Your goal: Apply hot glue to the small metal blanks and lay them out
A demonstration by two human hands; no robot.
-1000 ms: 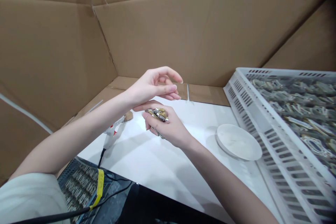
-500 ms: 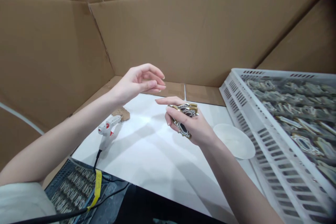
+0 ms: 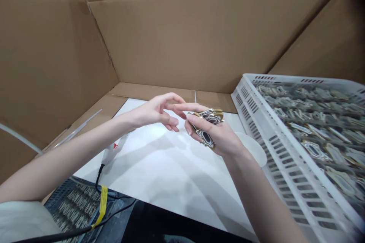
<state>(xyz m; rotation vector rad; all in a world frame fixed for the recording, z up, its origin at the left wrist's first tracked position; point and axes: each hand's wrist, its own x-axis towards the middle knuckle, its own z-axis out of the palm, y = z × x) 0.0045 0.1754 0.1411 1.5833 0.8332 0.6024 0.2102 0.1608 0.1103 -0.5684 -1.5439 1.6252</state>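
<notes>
In the head view, my right hand (image 3: 218,133) is closed around several small ornate plaques (image 3: 209,138) with gold edges, white scrollwork and dark centres. They fan out between its thumb and fingers, and its index finger points left. My left hand (image 3: 164,111) is beside it with fingers apart and curved, holding nothing that I can see. Its fingertips overlap the right index finger in the view; whether they touch I cannot tell. Behind my left forearm, a white glue gun (image 3: 110,153) with a red trigger lies on the white board (image 3: 154,171), partly covered.
A white plastic crate (image 3: 285,155) at the right holds rows of similar plaques. Between it and my right wrist lies a translucent round sheet (image 3: 253,148). Cardboard walls (image 3: 171,38) enclose the back and left. A black cable with a yellow tag (image 3: 103,201) crosses a blue crate (image 3: 61,191) at lower left.
My left hand has come down and right to the plaques in my right hand, and its forearm now covers more of the glue gun. The view has shifted slightly right.
</notes>
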